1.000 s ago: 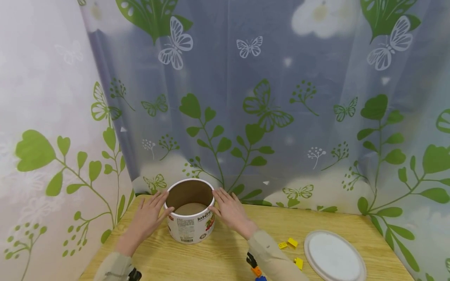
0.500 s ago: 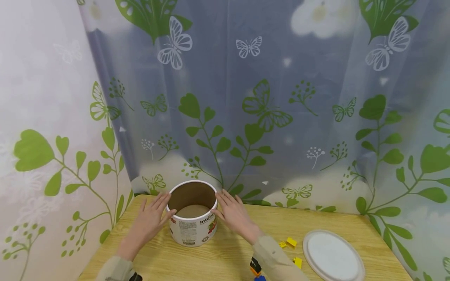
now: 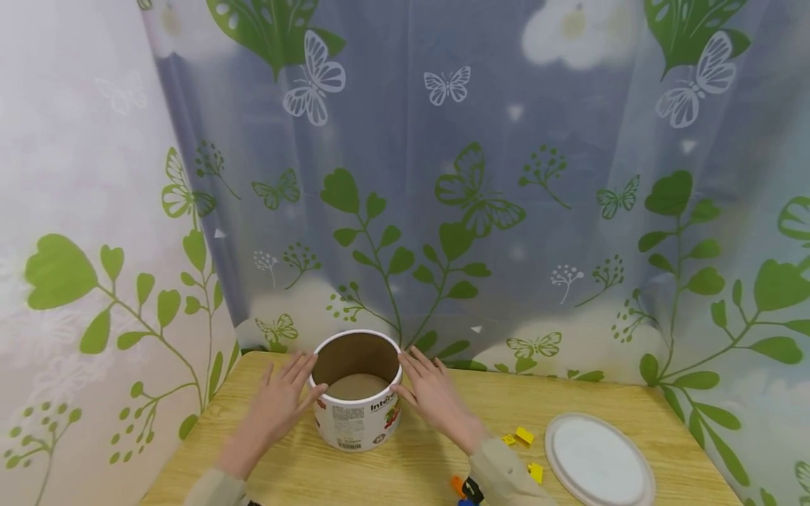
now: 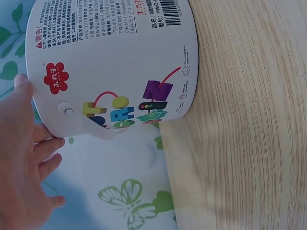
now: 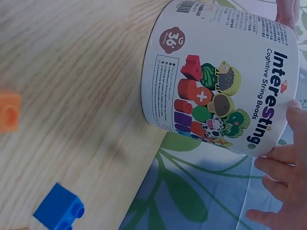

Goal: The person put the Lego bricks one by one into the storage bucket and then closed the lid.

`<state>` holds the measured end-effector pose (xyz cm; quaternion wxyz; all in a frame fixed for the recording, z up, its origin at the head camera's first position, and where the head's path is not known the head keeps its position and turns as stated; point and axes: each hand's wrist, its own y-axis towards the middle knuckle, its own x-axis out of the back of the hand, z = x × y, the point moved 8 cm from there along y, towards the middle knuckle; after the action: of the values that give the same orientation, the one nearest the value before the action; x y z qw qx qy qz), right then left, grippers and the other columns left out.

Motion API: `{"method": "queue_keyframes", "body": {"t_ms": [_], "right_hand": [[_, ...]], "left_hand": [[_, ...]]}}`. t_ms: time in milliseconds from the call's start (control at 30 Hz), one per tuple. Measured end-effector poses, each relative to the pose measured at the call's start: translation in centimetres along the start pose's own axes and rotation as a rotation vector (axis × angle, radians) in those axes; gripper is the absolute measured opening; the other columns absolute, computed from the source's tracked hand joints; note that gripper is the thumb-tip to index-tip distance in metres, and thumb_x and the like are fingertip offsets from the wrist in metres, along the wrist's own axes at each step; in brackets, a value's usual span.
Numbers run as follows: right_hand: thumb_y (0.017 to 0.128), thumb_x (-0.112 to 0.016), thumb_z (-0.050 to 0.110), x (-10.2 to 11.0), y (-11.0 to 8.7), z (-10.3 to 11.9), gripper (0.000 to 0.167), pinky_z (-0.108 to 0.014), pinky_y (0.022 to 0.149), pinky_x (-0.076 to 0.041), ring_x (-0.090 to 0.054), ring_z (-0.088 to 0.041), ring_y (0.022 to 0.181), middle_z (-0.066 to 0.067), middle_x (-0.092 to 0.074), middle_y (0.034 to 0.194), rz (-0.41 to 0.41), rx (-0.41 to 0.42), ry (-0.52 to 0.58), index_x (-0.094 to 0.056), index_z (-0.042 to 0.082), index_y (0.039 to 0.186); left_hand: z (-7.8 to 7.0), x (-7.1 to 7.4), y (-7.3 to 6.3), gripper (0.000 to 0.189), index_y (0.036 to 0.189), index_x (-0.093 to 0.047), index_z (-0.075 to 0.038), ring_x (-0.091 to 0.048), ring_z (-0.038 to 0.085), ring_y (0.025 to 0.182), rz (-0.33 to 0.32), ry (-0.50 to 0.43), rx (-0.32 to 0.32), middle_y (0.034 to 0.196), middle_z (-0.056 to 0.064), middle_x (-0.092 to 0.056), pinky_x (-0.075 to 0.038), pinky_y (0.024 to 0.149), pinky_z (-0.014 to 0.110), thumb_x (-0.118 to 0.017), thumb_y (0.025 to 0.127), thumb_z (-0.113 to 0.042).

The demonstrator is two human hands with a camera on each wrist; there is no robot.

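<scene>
Tub (image 3: 351, 430): sliding right and nearer the person, closing on the yellow bricks (image 3: 524, 436)!
Left grip (image 3: 283, 393): travels with it, rightward and nearer.
Right grip (image 3: 438, 399): goes the same way, backing toward those bricks.
Black wrist device (image 3: 473, 490): crosses in front of the orange brick (image 3: 456, 484) in the head view, now showing to its right.
Left sleeve (image 3: 217, 490): slips lower, its dark device almost out of frame.

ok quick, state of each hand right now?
Left hand: open, touching the left side of the white tub.
Right hand: open, touching the tub's right side.
</scene>
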<state>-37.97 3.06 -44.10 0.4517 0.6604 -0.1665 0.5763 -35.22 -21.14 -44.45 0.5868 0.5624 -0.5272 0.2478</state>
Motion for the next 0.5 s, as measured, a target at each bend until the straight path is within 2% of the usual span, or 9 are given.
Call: {"method": "queue_keyframes", "body": {"t_ms": [267, 500], "right_hand": [[0.102, -0.057, 0.043, 0.6, -1.4, -0.7, 0.064, -0.062, 0.113, -0.035, -0.039, -0.034, 0.146, -0.013, -0.049, 0.153, -0.007, -0.021, 0.042, -0.047, 0.003, 0.151], [0.101, -0.059, 0.043, 1.1, -2.5, -1.4, 0.063, -0.063, 0.112, -0.037, -0.040, -0.033, 0.145, -0.014, -0.052, 0.151, -0.051, -0.020, 0.039, -0.050, 0.003, 0.149]], "left_hand": [[-1.0, -0.7, 0.0, 0.067, 0.153, -0.044, -0.003, -0.037, 0.037, 0.146, -0.007, -0.013, -0.005, 0.157, 0.015, -0.043, -0.019, 0.117, 0.069, -0.054, 0.103, -0.048], [-2.1, -0.9, 0.2, 0.067, 0.153, -0.045, -0.005, -0.037, 0.036, 0.147, -0.012, -0.010, -0.015, 0.157, 0.014, -0.043, -0.020, 0.116, 0.069, -0.057, 0.102, -0.046]]}}
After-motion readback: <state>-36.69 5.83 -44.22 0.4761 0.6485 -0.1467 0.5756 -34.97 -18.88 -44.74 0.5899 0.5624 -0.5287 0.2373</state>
